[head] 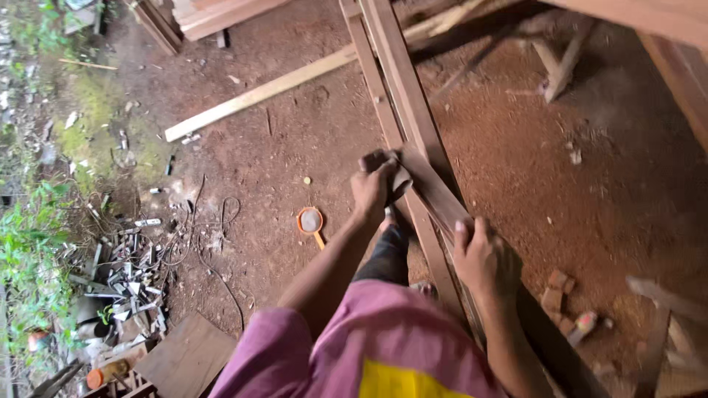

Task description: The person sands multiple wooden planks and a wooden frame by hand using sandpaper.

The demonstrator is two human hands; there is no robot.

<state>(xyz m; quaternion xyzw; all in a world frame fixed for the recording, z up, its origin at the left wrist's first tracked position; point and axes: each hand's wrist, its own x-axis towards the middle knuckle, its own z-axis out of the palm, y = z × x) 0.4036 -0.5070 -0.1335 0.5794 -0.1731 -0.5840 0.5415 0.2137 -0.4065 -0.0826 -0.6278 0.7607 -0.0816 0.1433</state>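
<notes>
A long reddish-brown wooden frame piece (402, 96) runs from the top centre down toward me. My left hand (372, 190) presses a folded piece of sandpaper (400, 180) against its edge, fingers curled around the paper. My right hand (483, 258) grips the same wooden piece lower down, thumb on top, holding it steady. My pink shirt and dark trouser leg fill the bottom centre of the head view.
A pale plank (258, 94) lies diagonally on the sawdust-covered ground. An orange round scoop (310, 221) sits left of my arm. Scrap metal and wire (129, 280) pile at the left, brick fragments (557, 295) at right, stacked boards (214, 15) at top.
</notes>
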